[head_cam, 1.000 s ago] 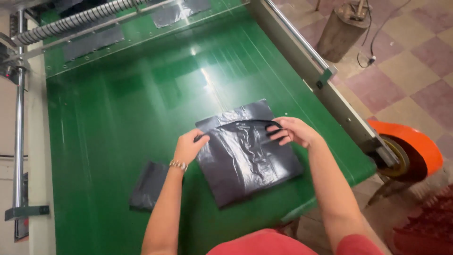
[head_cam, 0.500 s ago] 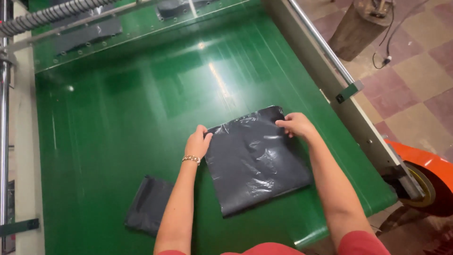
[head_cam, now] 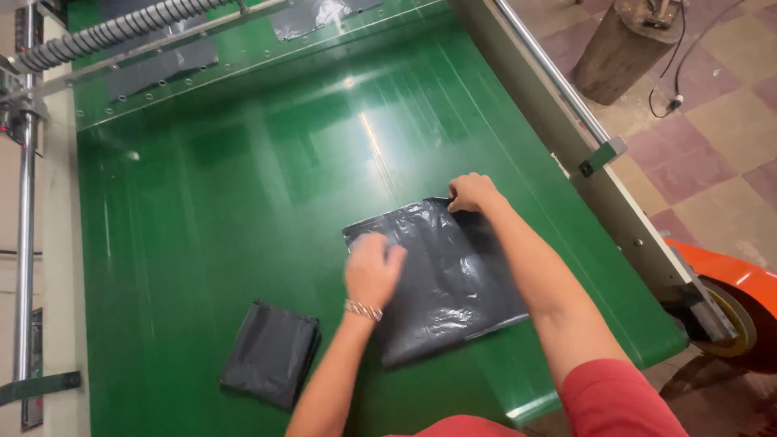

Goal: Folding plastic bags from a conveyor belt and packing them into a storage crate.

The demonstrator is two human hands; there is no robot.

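A flat black plastic bag [head_cam: 449, 283] lies on the green conveyor belt [head_cam: 243, 178]. My left hand [head_cam: 372, 267], with a bracelet on its wrist, rests palm down on the bag's left part, fingers loosely curled. My right hand [head_cam: 473, 193] pinches the bag's far right corner between its fingertips. A smaller folded black bag [head_cam: 271, 354] lies on the belt to the left, apart from both hands.
A coiled roller [head_cam: 121, 28] and more black film [head_cam: 320, 12] sit at the belt's far end. A metal side rail [head_cam: 566, 105] runs along the right edge. Beyond it are a wooden stump [head_cam: 623, 40], a cable on tiled floor, and an orange wheel [head_cam: 736, 299].
My left hand has slid from the bag's left edge onto its surface. My right hand stays at the far right corner. The view has shifted, so the bag sits lower in the frame.
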